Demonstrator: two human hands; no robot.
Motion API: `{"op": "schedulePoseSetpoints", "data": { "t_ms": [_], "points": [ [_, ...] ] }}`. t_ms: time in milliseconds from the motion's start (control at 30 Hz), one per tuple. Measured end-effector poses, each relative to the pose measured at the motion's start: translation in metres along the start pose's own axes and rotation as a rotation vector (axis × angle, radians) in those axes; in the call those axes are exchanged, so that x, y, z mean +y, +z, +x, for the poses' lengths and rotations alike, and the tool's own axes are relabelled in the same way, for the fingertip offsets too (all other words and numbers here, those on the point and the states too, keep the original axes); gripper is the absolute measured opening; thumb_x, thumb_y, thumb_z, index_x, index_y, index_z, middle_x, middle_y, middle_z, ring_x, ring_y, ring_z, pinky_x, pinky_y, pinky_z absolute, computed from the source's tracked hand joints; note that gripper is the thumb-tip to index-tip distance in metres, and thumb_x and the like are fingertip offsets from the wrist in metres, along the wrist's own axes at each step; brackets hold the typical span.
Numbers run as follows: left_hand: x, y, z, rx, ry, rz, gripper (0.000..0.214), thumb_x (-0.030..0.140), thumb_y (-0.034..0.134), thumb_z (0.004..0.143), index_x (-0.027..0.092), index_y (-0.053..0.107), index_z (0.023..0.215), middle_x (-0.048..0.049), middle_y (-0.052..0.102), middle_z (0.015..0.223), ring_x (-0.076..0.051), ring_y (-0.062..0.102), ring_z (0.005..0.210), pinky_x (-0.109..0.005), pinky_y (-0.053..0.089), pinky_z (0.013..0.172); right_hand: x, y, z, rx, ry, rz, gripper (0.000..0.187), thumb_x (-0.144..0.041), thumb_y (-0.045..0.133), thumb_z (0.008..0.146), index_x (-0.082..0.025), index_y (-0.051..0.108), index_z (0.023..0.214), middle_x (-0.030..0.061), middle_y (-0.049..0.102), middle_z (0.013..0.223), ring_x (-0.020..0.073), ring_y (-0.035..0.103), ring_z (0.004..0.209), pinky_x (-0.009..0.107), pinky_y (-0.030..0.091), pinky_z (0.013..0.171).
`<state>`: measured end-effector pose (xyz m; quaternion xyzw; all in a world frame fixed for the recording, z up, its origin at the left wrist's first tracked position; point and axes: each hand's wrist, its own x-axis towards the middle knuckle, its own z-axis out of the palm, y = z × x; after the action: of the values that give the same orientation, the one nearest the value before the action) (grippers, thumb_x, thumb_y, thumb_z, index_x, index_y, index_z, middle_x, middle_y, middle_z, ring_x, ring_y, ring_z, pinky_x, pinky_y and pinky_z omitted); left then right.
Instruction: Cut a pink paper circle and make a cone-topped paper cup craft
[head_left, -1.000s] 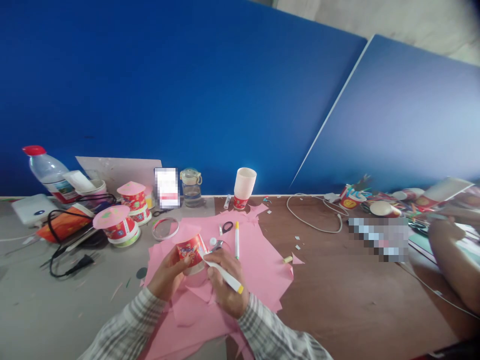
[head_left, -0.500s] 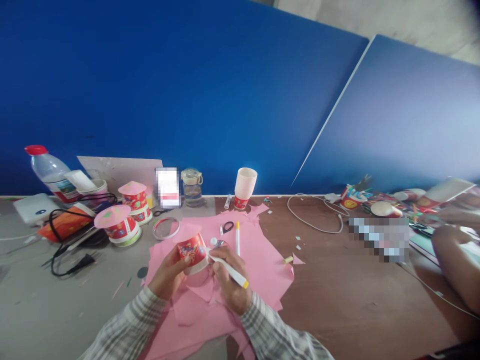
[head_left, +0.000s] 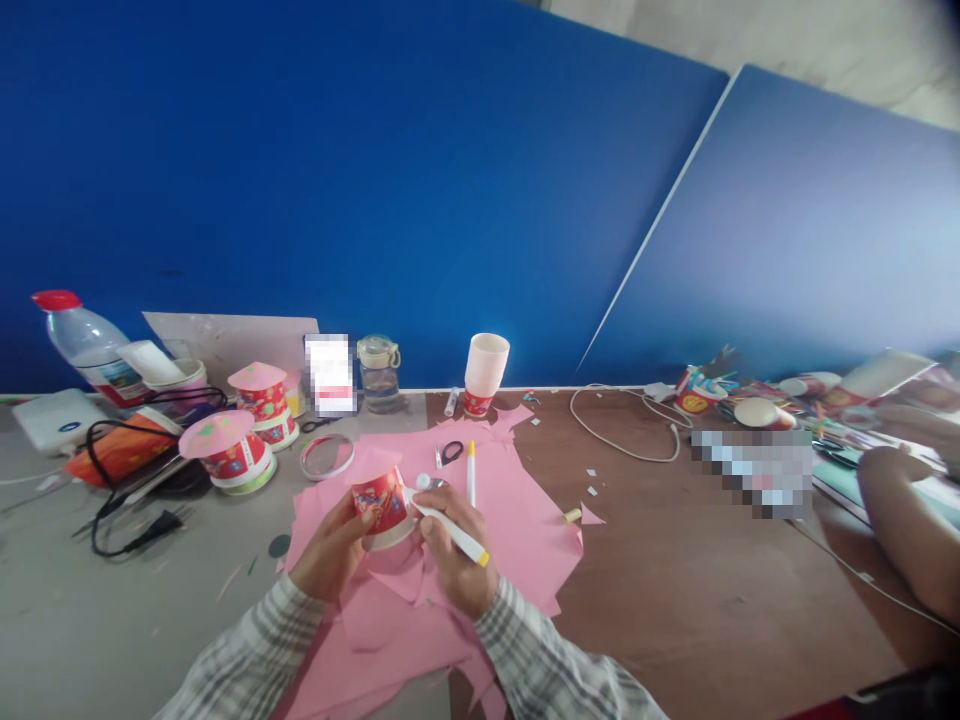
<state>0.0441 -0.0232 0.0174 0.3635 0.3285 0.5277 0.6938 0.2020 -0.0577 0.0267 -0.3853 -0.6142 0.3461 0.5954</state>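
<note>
My left hand [head_left: 331, 548] is closed around a red and white paper cup [head_left: 381, 503], which it holds tilted above the pink paper. In my right hand [head_left: 459, 560] is a white marker [head_left: 459, 535] with a yellow end, gripped like a pen. The marker's tip end meets the cup's right side near the rim; whether it touches cannot be made out. Below both hands lie overlapping sheets of pink paper [head_left: 517, 540]. Scissors [head_left: 450, 453] and a yellow marker cap or second marker [head_left: 471, 475] rest on the paper just beyond my hands.
Cups with pink paper tops [head_left: 238, 462] stand at the left, near a black cable [head_left: 154, 535] and a plastic bottle [head_left: 94, 350]. A stack of white cups [head_left: 487, 365] and a water jar [head_left: 379, 378] stand by the blue partition. At right is another person's arm [head_left: 900, 520].
The whole view has shifted slightly, so things appear a little further left. My hands keep nearly the same hold on the cup and marker.
</note>
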Motion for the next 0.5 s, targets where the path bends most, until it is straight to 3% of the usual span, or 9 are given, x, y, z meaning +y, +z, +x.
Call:
{"op": "schedulePoseSetpoints", "data": {
  "t_ms": [500],
  "points": [
    [-0.0013,-0.0023,0.0014,0.049,0.017,-0.011,0.040,0.024,0.063,0.054,0.015,0.060,0.093,-0.0121,0.069,0.081,-0.034,0.057,0.079,-0.046,0.044,0.069,0.0003,0.0001,-0.0034,-0.031,-0.056,-0.070,0.018,-0.021,0.050,0.082,-0.023,0.065,0.091,0.0018,0.066,0.077,0.0185,0.064,0.068,0.028,0.050,0.063]
  ]
}}
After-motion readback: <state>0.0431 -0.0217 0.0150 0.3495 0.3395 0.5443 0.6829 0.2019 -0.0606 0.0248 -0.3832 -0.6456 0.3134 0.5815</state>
